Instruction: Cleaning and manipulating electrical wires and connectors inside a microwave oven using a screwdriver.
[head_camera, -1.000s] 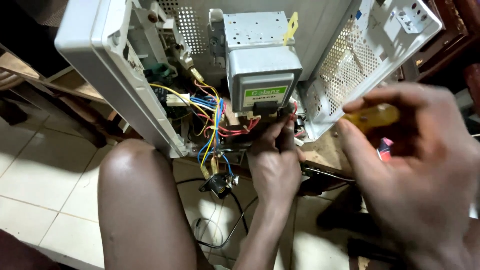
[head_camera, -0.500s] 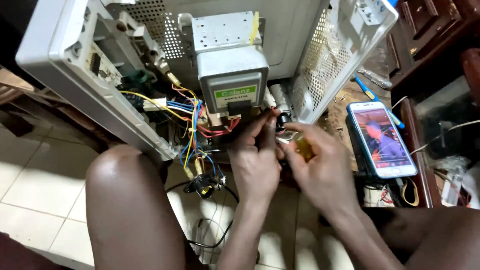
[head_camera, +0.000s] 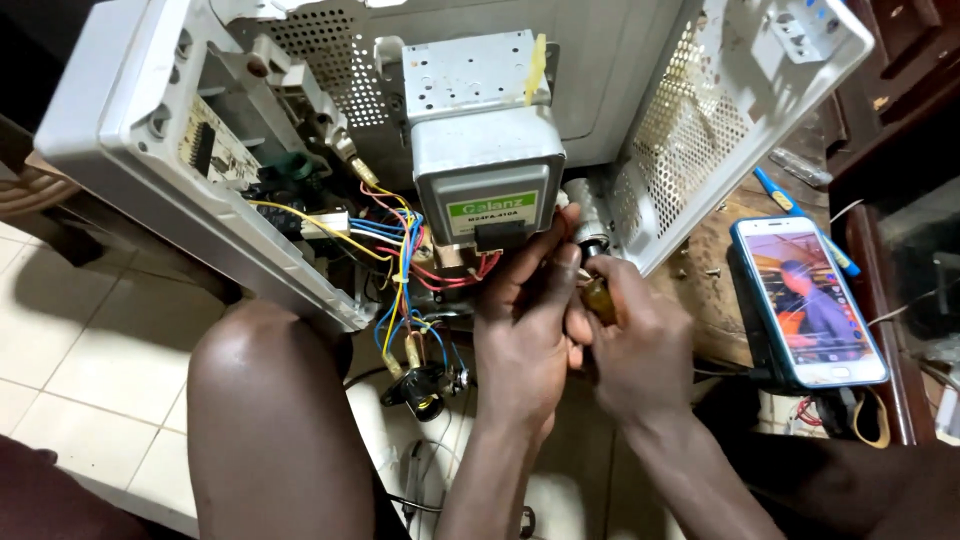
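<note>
- Screwdriver handle: a stubby amber plastic grip, glossy and see-through, clasped in the right hand; its tip is hidden among the fingers, just below a small grey metal cylinder at the oven's lower edge.
- Left hand reaches up under the metal box, thumb and fingers pinched together beside the handle (what they pinch, I cannot tell); both hands touch each other.
- Metal box is dull grey sheet steel, squarish, with a green label on its front and a pale yellow strip on top.
- Microwave oven, casing off, shows white painted panels, perforated mesh and a small circuit board.
- Wires in red, blue and yellow hang in a loose tangle down to a black part.
- Phone with a lit screen lies flat on the rough wooden tabletop, a blue pen just behind it.
- A bare knee fills the lower left over the pale floor tiles.
- Against half a second earlier, the hands sit closer together under the box, and the handle is more buried in the right fist; a second ago that hand was raised well off to the right.
</note>
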